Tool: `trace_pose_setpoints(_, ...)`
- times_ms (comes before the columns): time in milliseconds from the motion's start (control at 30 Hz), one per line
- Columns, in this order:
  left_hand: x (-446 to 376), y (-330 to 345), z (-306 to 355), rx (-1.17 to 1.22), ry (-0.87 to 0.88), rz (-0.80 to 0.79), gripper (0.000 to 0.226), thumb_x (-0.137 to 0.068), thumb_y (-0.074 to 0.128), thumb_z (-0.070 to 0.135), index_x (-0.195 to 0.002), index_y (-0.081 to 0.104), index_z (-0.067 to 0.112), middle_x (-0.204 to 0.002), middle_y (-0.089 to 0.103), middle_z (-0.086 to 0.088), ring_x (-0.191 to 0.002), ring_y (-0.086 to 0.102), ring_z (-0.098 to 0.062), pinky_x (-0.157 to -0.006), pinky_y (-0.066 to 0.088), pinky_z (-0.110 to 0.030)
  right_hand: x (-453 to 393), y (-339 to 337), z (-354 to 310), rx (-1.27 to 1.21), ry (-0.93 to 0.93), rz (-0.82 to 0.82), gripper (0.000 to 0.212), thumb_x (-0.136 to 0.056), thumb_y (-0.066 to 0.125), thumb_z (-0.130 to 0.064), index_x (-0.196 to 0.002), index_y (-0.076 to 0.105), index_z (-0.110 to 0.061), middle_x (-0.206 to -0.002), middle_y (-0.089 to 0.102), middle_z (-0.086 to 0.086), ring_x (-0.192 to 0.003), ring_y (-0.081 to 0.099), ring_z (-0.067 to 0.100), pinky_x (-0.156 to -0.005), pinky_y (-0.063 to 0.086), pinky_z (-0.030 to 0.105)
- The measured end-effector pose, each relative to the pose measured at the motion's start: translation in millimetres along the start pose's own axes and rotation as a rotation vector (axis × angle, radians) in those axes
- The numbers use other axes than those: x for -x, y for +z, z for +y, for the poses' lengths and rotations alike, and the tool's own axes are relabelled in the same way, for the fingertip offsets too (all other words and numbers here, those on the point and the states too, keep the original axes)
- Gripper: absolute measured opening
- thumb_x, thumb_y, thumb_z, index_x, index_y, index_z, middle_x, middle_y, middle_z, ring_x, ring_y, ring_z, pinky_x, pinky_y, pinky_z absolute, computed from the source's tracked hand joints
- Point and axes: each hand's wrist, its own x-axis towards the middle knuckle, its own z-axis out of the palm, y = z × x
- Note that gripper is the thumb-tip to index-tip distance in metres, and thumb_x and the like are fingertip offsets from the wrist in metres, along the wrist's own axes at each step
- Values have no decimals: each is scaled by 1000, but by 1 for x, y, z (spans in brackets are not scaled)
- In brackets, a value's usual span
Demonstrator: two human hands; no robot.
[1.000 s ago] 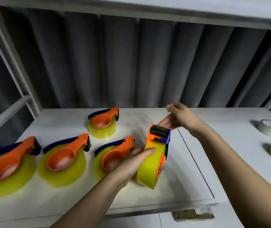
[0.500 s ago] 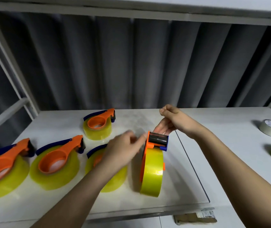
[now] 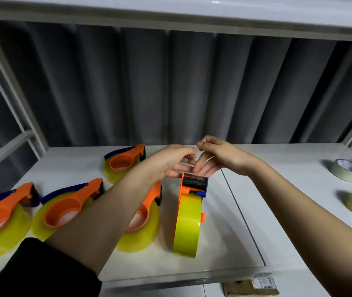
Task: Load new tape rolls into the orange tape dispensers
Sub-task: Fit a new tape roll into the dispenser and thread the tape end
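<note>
An upright orange dispenser (image 3: 193, 190), loaded with a yellow tape roll (image 3: 186, 226), stands on the white table (image 3: 277, 211). Just above its head, the left hand (image 3: 170, 160) and right hand (image 3: 217, 156) meet, fingers curled, pinching a clear tape end (image 3: 194, 162). Four loaded dispensers lie leftward.

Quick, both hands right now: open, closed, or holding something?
Left hand: fingers at the tape end over the upright dispenser; grip cannot be told.
Right hand: pinching the tape end.

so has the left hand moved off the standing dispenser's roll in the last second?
Yes. The left hand went from the yellow roll up and away to the dispenser head, meeting the right hand.
</note>
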Motion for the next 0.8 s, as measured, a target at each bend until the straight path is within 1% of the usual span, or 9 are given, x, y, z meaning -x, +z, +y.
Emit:
trace_pose_setpoints(100,-1,2,7,-10,-50,-17,17,-94,51,24,-78,52,17,-85,61,1,-71,65,-15,-60,49,-25,-1,-2,-1,-57,14,-7,21,-101,43,-30,-90,38,-13,-76,71,21,-69,71,32,-58,58,32)
trace_pose_setpoints(133,-1,2,8,-2,-72,-25,18,-94,51,23,-77,51,17,-85,61,1,-71,65,-15,-59,47,-25,-2,-3,0,-80,17,-7,21,-101,43,-30,-89,38,-13,-74,70,20,-67,71,31,-57,57,31)
trace_pose_setpoints(200,-4,0,8,34,-110,-43,18,-92,52,23,-76,51,17,-85,62,0,-74,65,-17,-61,48,-27,-2,-4,1,-113,22,-10,22,-100,44,-32,-91,40,-13,-74,70,20,-65,70,30,-58,57,32)
trace_pose_setpoints(333,-8,-4,7,88,-179,-75,20,-90,51,21,-71,50,18,-82,64,1,-81,65,-17,-64,48,-28,1,-9,1,-169,25,9,33,-99,39,-44,-99,40,-11,-81,71,22,-72,71,34,-62,58,32)
trace_pose_setpoints(400,-9,-6,8,93,-190,-89,21,-89,52,21,-68,50,18,-78,66,2,-85,67,-18,-65,48,-28,-1,-8,0,-65,-20,139,34,-99,42,-42,-103,42,-9,-79,72,18,-67,71,29,-60,56,32)
trace_pose_setpoints(467,-10,-7,9,103,-197,-100,23,-88,54,21,-65,51,18,-71,67,3,-83,68,-17,-65,50,-29,-6,-7,1,62,-144,329,29,-98,49,-33,-104,46,-5,-76,72,11,-63,70,24,-60,54,32)
trace_pose_setpoints(567,-10,-7,11,114,-202,-115,23,-87,55,21,-64,52,18,-67,66,3,-79,68,-17,-67,51,-29,-7,-10,0,253,-328,472,14,-94,57,-21,-98,60,-8,-78,71,1,-71,69,15,-71,54,30)
trace_pose_setpoints(667,-11,-7,11,111,-206,-125,23,-86,55,21,-63,52,17,-66,65,2,-77,68,-16,-66,50,-29,-3,-15,-6,489,-374,453,9,-91,60,-21,-88,68,-20,-86,69,-9,-82,63,2,-75,47,15)
trace_pose_setpoints(800,-12,-7,11,99,-199,-132,24,-86,56,21,-63,53,17,-64,65,3,-75,67,-16,-66,50,-29,-3,-18,-13,572,-243,298,10,-91,61,-23,-91,70,-18,-93,69,-4,-82,60,2,-69,45,13)
